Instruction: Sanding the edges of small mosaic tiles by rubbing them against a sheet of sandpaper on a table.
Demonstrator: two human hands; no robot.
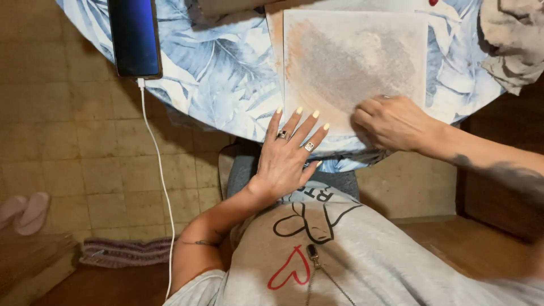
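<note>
Grey-smudged paper (354,59) under left hand (289,156) and right hand (391,122)

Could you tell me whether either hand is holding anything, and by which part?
The left hand lies flat, pinning the sheet at its near edge. The right hand is curled on the sheet; whether it holds anything cannot be told.

Round table (226,85), blue leaf-print cloth: phone (135,37), smudged paper sheet (351,62), crumpled rag (513,39).
</note>
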